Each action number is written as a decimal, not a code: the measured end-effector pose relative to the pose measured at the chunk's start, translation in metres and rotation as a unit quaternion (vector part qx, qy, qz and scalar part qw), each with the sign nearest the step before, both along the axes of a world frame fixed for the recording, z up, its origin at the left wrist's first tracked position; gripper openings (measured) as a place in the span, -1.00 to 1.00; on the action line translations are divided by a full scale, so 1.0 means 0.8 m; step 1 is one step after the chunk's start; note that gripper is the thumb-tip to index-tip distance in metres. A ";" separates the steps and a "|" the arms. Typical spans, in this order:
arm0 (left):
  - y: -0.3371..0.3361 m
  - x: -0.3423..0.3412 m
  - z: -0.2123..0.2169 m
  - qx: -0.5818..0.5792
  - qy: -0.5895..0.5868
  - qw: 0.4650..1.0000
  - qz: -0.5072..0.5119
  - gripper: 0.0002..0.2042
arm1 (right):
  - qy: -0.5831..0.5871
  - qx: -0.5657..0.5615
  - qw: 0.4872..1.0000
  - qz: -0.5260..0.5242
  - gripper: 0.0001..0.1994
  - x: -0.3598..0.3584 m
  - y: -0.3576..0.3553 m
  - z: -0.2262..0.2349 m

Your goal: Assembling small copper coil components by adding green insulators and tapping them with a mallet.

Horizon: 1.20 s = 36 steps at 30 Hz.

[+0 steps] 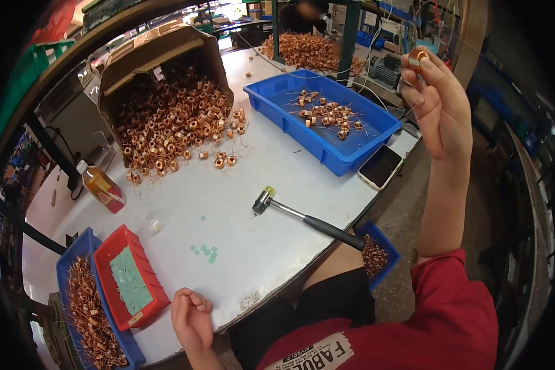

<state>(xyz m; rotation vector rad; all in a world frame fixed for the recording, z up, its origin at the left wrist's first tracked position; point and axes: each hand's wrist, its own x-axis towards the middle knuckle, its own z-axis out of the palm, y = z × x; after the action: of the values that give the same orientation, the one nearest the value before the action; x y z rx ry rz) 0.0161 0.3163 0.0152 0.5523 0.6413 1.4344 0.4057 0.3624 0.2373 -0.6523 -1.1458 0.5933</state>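
Note:
Raised at the upper right, my right hand (441, 102) pinches a copper coil (417, 60) between thumb and fingers. My left hand (193, 317) hangs by the near table edge beside the red tray, its fingers loosely curled and apart from the palm, with nothing visible in it. That red tray (158, 288) holds small green sheets (129, 280). A few loose green squares (211, 254) lie on the white table (253, 246). The mallet (302, 216) rests on the table between my hands, its black handle reaching past the edge.
A cardboard box (219, 58) spills many coils (185, 129) at the back left. A blue tray (327, 157) holds several coils, with a phone (380, 168) alongside. A bottle (102, 187), a coil-filled blue bin (132, 348) and a lower blue bin (390, 253) stand around.

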 end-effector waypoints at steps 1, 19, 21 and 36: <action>-0.001 0.000 0.000 0.002 0.012 1.000 -0.001 -0.86 | -0.047 0.011 0.996 -0.073 -0.77 -0.004 0.006 -0.001; 0.003 0.001 -0.002 0.001 0.043 0.999 -0.020 -0.85 | -0.630 -0.073 0.630 -0.448 -0.92 0.093 0.234 -0.087; 0.002 -0.002 -0.005 -0.004 0.053 0.999 -0.008 -0.85 | -0.607 -0.060 0.727 -0.317 -0.94 0.015 0.233 -0.102; 0.003 0.002 -0.001 0.002 0.078 0.997 -0.007 -0.87 | -0.744 -0.165 0.629 -0.151 -0.89 -0.246 0.307 -0.245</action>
<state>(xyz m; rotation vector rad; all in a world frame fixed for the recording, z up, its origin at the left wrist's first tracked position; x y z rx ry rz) 0.0176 0.3187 0.0142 0.6756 0.7560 1.3881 0.2085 0.6081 0.0415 -1.7805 -2.3966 -0.2339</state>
